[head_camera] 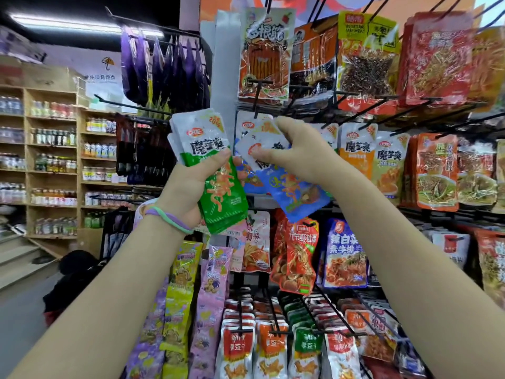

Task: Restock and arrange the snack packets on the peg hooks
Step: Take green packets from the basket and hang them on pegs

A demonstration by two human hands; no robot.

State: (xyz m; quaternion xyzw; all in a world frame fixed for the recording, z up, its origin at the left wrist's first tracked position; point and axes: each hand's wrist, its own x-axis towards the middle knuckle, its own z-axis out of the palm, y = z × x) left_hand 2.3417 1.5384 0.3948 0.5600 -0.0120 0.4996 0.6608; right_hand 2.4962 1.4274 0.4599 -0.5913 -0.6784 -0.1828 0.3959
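My right hand point(297, 149) pinched the white top of a blue konjac packet point(289, 187) between thumb and curled fingers at the middle of the frame, just under the tip of a black peg hook point(257, 105). I could not tell whether its hole had caught the peg. My left hand point(191, 184), left of centre, gripped a stack of green konjac packets point(216, 170), thumb across the front. I judged restocking partway: most hooks right of centre already hung full, the green stack remained unhung.
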